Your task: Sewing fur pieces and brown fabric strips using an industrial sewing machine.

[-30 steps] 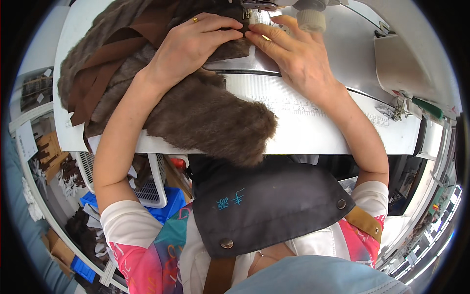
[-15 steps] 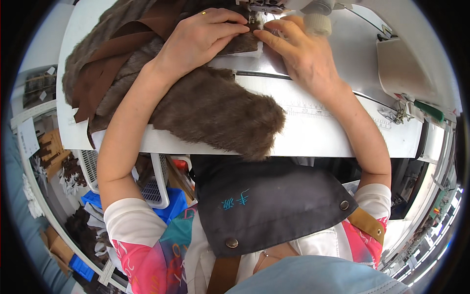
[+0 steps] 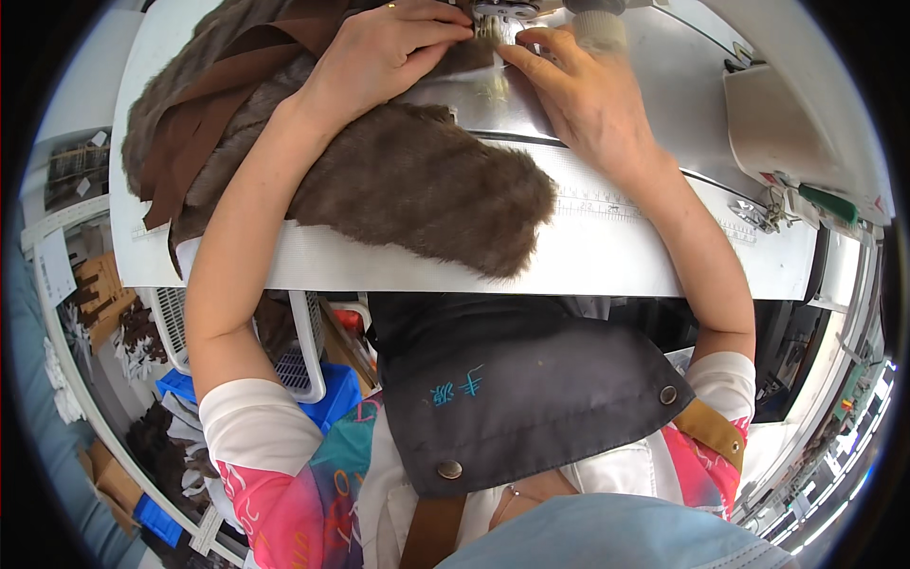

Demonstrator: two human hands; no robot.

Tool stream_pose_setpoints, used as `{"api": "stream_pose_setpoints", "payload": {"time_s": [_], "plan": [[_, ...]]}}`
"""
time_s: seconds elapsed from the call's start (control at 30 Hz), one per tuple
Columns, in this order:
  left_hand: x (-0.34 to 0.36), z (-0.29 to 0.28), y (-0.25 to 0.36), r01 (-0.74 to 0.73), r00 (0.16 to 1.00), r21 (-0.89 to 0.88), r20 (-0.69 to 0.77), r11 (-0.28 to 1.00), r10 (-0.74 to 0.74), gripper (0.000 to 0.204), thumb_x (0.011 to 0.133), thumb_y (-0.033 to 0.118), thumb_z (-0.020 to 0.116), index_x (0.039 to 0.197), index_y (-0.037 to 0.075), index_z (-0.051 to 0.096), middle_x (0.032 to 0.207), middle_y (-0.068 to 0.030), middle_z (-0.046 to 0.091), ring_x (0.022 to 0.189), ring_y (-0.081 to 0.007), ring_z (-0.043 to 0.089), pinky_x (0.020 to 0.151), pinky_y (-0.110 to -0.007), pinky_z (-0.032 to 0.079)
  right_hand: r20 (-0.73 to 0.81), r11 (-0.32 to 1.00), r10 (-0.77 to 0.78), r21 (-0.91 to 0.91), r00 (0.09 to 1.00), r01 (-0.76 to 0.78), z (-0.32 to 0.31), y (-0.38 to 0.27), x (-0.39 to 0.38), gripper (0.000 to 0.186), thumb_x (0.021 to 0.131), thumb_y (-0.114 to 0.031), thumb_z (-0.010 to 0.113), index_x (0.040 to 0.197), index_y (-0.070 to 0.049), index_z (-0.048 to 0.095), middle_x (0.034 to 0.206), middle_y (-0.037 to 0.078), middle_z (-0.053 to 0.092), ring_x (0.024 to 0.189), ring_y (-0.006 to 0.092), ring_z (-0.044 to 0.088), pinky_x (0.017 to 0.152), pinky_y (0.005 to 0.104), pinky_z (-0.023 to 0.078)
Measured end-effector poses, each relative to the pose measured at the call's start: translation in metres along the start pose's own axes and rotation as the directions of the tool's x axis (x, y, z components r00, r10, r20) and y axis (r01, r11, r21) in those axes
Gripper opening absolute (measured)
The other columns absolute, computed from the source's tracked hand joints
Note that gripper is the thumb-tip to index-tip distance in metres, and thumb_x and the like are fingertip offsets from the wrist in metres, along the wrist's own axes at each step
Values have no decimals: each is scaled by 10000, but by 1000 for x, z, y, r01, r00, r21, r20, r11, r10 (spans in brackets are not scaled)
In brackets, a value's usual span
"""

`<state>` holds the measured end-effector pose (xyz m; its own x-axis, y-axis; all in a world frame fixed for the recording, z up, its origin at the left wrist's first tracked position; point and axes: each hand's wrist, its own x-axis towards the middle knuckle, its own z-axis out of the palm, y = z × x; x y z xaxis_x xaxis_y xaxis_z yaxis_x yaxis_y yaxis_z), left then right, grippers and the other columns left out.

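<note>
A long piece of brown fur [image 3: 417, 190] lies across the sewing machine's bed, its near end spread over the white tabletop. My left hand [image 3: 379, 57] rests on it at the upper middle, fingers and thumb closed on its edge beside the presser foot [image 3: 488, 27]. Just right of the foot is my right hand [image 3: 592, 100], with thumb and forefinger drawn together at the fur's edge; what they pinch is too small to make out. Flat brown fabric strips [image 3: 204, 133] lie over the fur at the left. The needle itself cannot be made out.
A printed ruler scale [image 3: 597, 206] runs along the white table [image 3: 607, 266]. At the right stand a beige box-like part [image 3: 773, 123] and a green-handled tool [image 3: 827, 202]. Below the table at left are a white basket [image 3: 308, 341] and a blue bin [image 3: 336, 396].
The fur has slid away from me, and its near end sits farther from the table's front edge. Both hands have moved slightly forward with it. The view has shifted a little.
</note>
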<state>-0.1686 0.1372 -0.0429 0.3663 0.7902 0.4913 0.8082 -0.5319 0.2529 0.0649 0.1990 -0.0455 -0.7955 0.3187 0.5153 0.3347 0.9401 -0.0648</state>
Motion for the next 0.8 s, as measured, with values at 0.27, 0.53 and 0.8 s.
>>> {"api": "stream_pose_setpoints", "payload": {"time_s": [0.27, 0.53, 0.8], "plan": [[0, -5, 3, 91, 995, -57, 39, 994, -89, 240, 834, 108, 605, 1067, 116, 662, 1072, -43, 641, 1011, -212, 599, 906, -335, 457, -19, 951, 58, 307, 998, -49, -19, -5, -14, 189, 782, -38, 622, 966, -64, 657, 975, 69, 620, 905, 263, 541, 804, 358, 429], [-7, -56, 11, 136, 956, 530, 150, 837, -250, 783, 652, 394, 744, 1281, 29, 456, 1377, -164, 389, 1313, -307, 314, 1077, -517, 221, 47, 878, -30, 479, 998, 4, -44, -46, -5, 278, 767, -103, 664, 1034, -35, 625, 1037, 121, 605, 1011, 294, 546, 863, 394, 421], [32, -71, -85, 615, 724, 236, 211, 753, -657, 823, 636, 318, 774, 1320, 26, 422, 1114, -240, 592, 1036, -365, 565, 882, -399, 443, 186, 943, -124, 328, 975, 57, -4, -94, 12, 562, 744, -371, 683, 1231, -127, 544, 1282, 175, 474, 1142, 350, 457, 942, 423, 400]]}}
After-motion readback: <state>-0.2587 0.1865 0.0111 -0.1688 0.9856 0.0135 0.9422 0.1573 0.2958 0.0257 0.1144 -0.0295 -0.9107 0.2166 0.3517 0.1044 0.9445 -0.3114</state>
